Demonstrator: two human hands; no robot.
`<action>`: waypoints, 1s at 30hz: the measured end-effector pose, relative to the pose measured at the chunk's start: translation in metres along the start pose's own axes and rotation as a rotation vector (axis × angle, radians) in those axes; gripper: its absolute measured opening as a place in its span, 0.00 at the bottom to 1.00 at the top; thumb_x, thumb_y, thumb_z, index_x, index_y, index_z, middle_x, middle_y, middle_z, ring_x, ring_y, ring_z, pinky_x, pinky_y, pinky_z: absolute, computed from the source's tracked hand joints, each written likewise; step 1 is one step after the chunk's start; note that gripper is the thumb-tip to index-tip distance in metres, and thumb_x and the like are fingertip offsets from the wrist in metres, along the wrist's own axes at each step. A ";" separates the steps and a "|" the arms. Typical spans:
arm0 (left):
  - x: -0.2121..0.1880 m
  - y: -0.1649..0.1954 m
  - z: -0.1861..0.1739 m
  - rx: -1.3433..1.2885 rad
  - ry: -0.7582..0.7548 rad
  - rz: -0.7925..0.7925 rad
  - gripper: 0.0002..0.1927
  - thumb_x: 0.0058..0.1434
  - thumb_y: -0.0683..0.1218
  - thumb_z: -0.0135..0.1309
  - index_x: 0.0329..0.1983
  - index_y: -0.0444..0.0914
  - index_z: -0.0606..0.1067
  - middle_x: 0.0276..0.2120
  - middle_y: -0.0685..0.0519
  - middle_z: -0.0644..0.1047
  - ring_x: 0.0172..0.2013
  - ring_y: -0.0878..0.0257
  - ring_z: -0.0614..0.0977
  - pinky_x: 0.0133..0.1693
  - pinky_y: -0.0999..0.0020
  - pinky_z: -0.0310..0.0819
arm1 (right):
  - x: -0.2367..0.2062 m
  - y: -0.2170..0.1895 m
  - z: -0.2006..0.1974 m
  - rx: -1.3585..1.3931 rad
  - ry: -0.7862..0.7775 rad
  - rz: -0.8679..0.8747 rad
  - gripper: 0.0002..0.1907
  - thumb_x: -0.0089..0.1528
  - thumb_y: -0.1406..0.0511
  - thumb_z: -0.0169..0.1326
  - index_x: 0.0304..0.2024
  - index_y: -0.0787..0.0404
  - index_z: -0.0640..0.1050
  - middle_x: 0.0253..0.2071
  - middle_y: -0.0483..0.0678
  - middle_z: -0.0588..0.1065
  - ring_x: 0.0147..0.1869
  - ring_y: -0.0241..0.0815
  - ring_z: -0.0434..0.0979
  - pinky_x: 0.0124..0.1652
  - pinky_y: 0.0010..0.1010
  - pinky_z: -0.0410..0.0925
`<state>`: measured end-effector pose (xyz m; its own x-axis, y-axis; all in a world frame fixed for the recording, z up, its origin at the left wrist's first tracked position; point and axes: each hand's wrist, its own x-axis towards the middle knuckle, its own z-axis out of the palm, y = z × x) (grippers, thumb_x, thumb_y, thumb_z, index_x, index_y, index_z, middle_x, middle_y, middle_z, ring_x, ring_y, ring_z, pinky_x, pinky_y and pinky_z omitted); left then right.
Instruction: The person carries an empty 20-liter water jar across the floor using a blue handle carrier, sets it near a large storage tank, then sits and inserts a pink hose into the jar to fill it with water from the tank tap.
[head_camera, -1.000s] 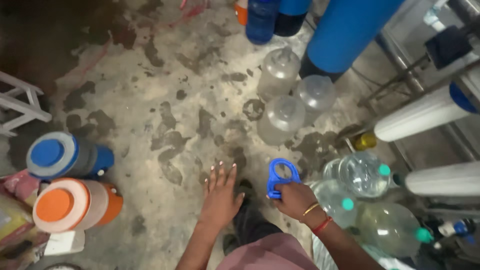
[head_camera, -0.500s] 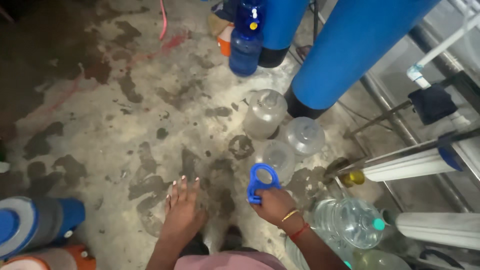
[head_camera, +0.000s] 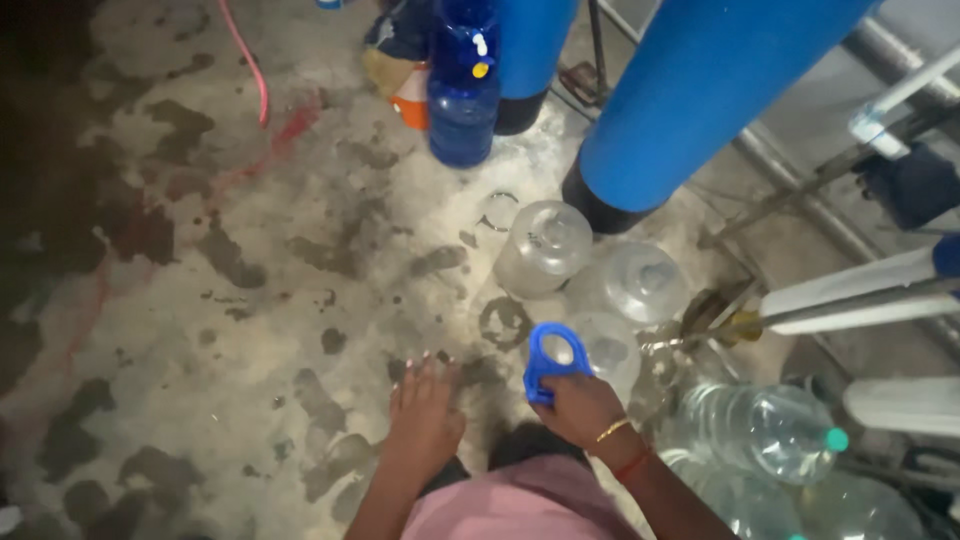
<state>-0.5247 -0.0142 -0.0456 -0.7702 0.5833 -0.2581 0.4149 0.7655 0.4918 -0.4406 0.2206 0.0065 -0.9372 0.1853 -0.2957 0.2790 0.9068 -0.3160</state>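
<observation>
My right hand (head_camera: 582, 410) grips a blue plastic handle ring (head_camera: 553, 360), held just in front of a clear empty bottle (head_camera: 604, 348) on the floor. My left hand (head_camera: 424, 412) hovers flat above the wet concrete floor (head_camera: 250, 320), fingers together and holding nothing. Two more clear empty bottles (head_camera: 545, 247) (head_camera: 636, 281) stand just beyond. Bangles circle my right wrist.
A big blue tank (head_camera: 700, 90) and a blue water jug (head_camera: 464, 90) stand at the back. White filter housings (head_camera: 860, 295) on a metal frame sit to the right. Capped clear bottles (head_camera: 765, 425) lie at the lower right. A pink hose (head_camera: 250, 60) crosses the far floor.
The view has swung right and forward: the blue and orange capped jugs at the left have left the frame. My hands keep their pose, the right still on the blue handle.
</observation>
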 end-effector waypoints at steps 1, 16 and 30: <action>0.011 0.001 -0.011 0.006 -0.047 0.010 0.44 0.53 0.50 0.63 0.72 0.44 0.57 0.75 0.39 0.52 0.72 0.36 0.49 0.66 0.36 0.46 | 0.006 -0.005 -0.004 0.015 0.007 0.007 0.15 0.57 0.50 0.58 0.31 0.53 0.82 0.26 0.54 0.79 0.34 0.59 0.80 0.36 0.49 0.73; 0.249 -0.034 -0.030 0.227 -0.235 0.394 0.43 0.57 0.56 0.59 0.73 0.41 0.56 0.71 0.37 0.56 0.70 0.35 0.55 0.63 0.36 0.54 | 0.192 0.062 0.042 0.291 0.025 0.171 0.12 0.57 0.54 0.60 0.31 0.54 0.81 0.28 0.53 0.79 0.36 0.58 0.80 0.37 0.49 0.72; 0.477 0.054 -0.030 0.514 -0.426 0.495 0.50 0.54 0.53 0.59 0.78 0.47 0.51 0.73 0.39 0.50 0.72 0.38 0.49 0.65 0.29 0.44 | 0.309 0.148 0.071 0.390 0.122 0.442 0.13 0.58 0.52 0.58 0.36 0.52 0.82 0.31 0.54 0.80 0.36 0.58 0.81 0.37 0.50 0.72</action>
<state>-0.8840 0.2970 -0.1171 -0.2340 0.8588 -0.4557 0.9067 0.3619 0.2165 -0.6739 0.3854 -0.1962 -0.7258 0.5763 -0.3756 0.6822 0.5328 -0.5008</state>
